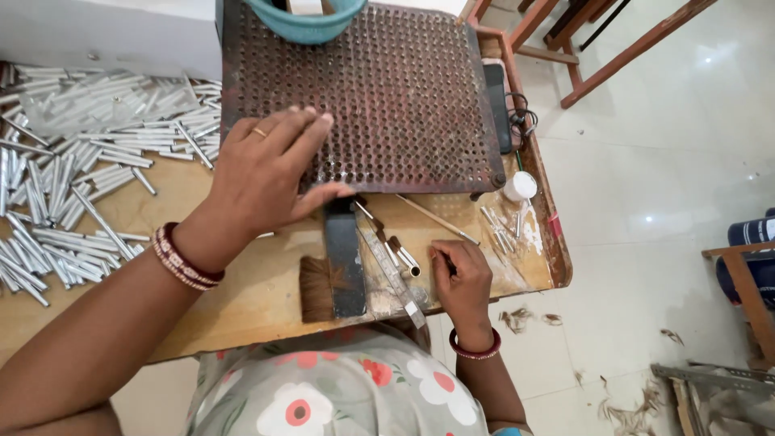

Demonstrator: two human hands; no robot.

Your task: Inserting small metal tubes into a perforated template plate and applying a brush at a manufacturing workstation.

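Her left hand [270, 173] lies spread, palm down, on the near edge of the perforated plate [404, 89]. The right hand [460, 278] is curled near the table's [242, 299] front edge, fingertips pinched on something too small to tell, beside two small tubes [401, 254] and a brush [316, 289]. A heap of metal tubes [73, 161] lies further left.

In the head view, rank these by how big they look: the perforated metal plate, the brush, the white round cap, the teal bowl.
Largest to smallest:
1. perforated metal plate
2. teal bowl, though cut off by the frame edge, so unsure
3. brush, looking close to the bowl
4. white round cap
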